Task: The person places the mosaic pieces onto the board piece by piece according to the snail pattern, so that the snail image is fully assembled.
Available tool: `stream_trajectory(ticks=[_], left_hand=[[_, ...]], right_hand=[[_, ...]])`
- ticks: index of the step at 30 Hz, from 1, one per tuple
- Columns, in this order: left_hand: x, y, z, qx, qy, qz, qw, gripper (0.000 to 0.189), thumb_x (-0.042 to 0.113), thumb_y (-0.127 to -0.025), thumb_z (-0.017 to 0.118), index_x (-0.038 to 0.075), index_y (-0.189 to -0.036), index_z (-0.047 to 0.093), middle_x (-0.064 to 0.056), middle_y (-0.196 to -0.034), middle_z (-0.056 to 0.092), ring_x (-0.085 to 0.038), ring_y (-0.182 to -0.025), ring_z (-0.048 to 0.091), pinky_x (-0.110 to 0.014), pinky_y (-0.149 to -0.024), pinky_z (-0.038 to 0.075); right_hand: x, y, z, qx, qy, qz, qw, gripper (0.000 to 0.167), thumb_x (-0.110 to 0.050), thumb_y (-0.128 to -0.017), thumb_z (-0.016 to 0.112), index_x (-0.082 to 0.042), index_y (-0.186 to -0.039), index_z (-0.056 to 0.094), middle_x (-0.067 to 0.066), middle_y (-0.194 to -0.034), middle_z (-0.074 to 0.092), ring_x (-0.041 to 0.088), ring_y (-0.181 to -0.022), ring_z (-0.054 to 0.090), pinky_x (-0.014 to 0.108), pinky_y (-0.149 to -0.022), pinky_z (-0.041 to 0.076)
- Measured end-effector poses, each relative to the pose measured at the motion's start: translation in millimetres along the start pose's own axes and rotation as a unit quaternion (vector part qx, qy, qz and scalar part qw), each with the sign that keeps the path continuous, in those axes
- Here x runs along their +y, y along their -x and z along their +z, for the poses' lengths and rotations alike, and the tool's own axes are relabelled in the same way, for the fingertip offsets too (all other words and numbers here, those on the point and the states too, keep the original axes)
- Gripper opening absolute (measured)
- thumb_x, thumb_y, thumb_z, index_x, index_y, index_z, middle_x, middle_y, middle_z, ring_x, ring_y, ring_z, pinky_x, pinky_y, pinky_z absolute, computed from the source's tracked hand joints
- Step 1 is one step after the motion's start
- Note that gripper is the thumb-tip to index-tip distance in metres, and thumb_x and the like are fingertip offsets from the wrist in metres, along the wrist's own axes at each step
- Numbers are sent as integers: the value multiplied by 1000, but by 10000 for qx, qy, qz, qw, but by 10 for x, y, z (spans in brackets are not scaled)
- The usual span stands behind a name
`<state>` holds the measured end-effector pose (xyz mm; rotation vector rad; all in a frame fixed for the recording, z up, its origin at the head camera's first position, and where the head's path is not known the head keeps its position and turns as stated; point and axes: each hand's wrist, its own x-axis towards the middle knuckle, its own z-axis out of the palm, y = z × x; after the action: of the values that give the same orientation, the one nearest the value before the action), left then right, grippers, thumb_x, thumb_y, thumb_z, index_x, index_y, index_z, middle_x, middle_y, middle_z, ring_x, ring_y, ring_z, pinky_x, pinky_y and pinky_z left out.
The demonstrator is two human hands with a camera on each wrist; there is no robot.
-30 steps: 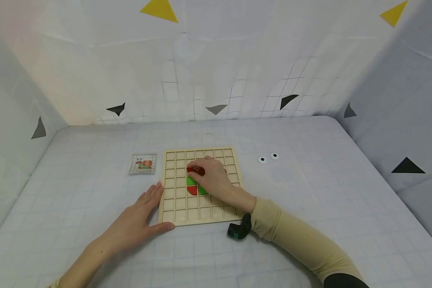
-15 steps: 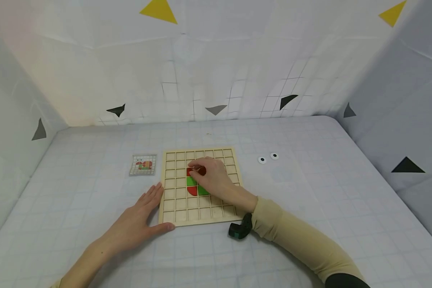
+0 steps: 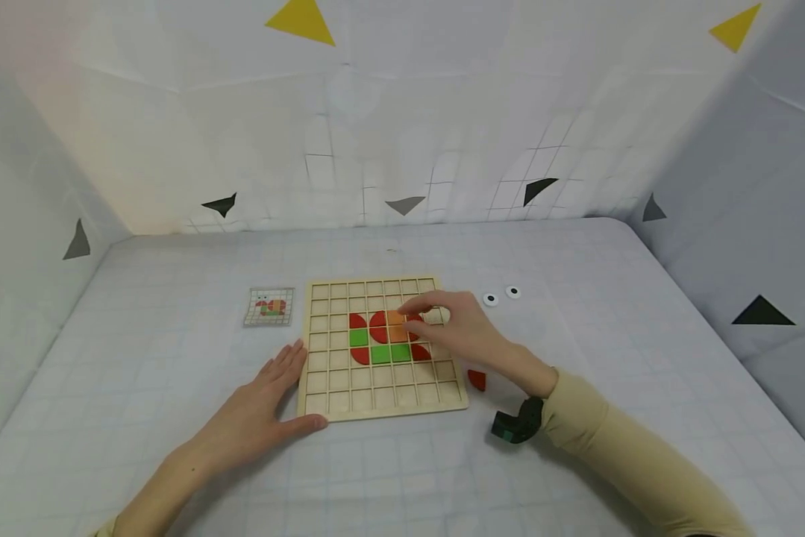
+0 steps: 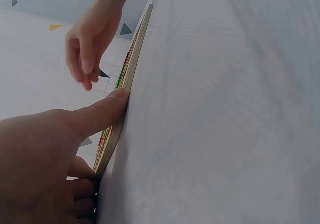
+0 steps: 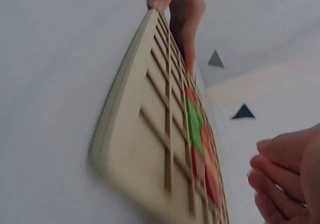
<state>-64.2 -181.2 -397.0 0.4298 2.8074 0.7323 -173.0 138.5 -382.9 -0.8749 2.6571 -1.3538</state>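
A wooden grid board (image 3: 382, 412) lies flat with several red, green and orange pieces in its cells. At its upper left, a red quarter-round piece (image 3: 357, 321) sits over a green square (image 3: 359, 338). My left hand (image 3: 251, 410) rests beside the board, fingers along the left edge and thumb (image 4: 112, 104) against the near edge. My right hand (image 3: 465, 328) hovers over the right side of the board, fingers loosely bent, nothing between them in the right wrist view. Its fingertips overlap the orange squares (image 3: 397, 326) and hide part of the red pieces there.
Another red quarter-round piece (image 3: 477, 380) lies on the table just right of the board. Two white discs with black dots, one nearer (image 3: 490, 300) and one farther (image 3: 512, 292), lie to the right. A small picture card (image 3: 269, 306) lies left of the board.
My right hand has let go of the upper-left red piece and moved right. The orange squares and the loose red piece beside the board have come into view. The left hand stays put.
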Motion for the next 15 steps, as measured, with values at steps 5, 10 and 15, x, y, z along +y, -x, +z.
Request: stream_trajectory(ticks=[5, 10, 15], left_hand=[[6, 0, -6, 1, 10, 13, 10000, 107, 71, -82, 65, 9, -159, 24, -4, -168, 16, -33, -154, 15, -62, -117, 27], [17, 5, -14, -19, 0, 18, 10000, 107, 71, -82, 65, 8, -159, 24, -5, -168, 17, -33, -154, 16, -60, -117, 27], [14, 9, -14, -16, -24, 9, 10000, 108, 73, -82, 63, 8, -159, 24, -5, -168, 16, -34, -154, 16, -62, -116, 28]], right_hand=[[207, 254, -256, -47, 20, 138, 9999, 21, -21, -91, 75, -20, -112, 76, -5, -109, 75, 18, -103, 63, 47, -96, 48], [385, 510, -430, -143, 131, 297, 9994, 23, -19, -90, 75, -24, -112, 75, -9, -110, 74, 14, -103, 63, 42, -96, 49], [539, 694, -519, -164, 70, 352, 9992, 26, -19, -89, 78, -26, -114, 74, -12, -111, 73, 8, -106, 64, 27, -99, 48]])
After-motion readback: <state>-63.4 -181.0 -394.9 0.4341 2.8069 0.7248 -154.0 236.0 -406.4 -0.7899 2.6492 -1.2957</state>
